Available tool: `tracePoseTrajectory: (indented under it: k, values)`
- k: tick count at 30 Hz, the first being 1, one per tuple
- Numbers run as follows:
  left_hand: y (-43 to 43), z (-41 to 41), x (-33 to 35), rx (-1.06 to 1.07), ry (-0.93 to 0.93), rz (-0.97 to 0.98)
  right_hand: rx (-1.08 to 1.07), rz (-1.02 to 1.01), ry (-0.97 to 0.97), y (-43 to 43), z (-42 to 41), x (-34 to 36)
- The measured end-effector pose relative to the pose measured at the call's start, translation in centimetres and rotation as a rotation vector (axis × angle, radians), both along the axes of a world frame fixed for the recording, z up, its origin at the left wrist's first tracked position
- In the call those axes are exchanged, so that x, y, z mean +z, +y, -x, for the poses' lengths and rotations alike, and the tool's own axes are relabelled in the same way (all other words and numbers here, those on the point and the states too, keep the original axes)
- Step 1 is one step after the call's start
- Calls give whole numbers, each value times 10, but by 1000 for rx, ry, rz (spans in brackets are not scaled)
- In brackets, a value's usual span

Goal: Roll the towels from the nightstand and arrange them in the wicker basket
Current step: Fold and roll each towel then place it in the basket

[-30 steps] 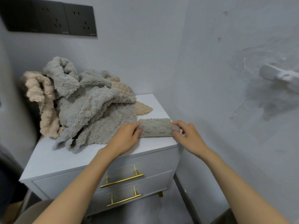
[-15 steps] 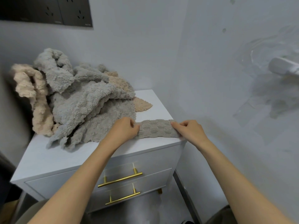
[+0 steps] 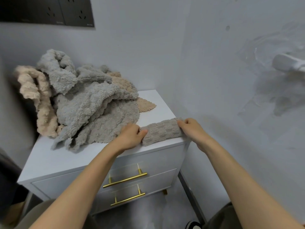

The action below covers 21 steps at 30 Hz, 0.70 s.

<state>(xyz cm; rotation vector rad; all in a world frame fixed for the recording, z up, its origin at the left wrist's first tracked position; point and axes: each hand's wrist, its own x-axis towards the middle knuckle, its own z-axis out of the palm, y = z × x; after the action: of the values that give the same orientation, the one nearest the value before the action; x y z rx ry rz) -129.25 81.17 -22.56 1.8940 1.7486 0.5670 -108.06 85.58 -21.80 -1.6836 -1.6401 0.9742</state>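
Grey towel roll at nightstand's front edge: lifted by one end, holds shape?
Probably not. The grey towel roll is soft plush, like the slumped pile beside it, so it would likely sag and unroll. Its nubby surface looks grippy. The left hand and right hand grip its ends; lifting by both seems safer.

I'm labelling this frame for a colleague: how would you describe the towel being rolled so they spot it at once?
Find the white nightstand in the corner. At its front right edge lies a grey-beige rolled towel, gripped at its ends by the left hand and right hand. Unlike the loose heap of towels beside it, it is a tight, ridged strip.
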Motion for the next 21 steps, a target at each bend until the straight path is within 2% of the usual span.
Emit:
tracePoseTrajectory:
  k: [5, 8, 10, 15, 21]
  values:
    - [-23, -9, 8, 48, -392, 32, -99, -11, 428, -16, -1, 13]
    - [-34, -14, 16, 62, -675, 93, -132, -56, 577, -29, -4, 21]
    - [-42, -18, 23, 57, -808, 115, -154, -101, 620, -43, -6, 28]
    - [-77, -29, 38, -26, -945, 57, -151, -260, 620, -93, -21, 38]
    - [-120, -63, 53, -137, -1097, 130, -241, -336, 694, -157, -57, 48]
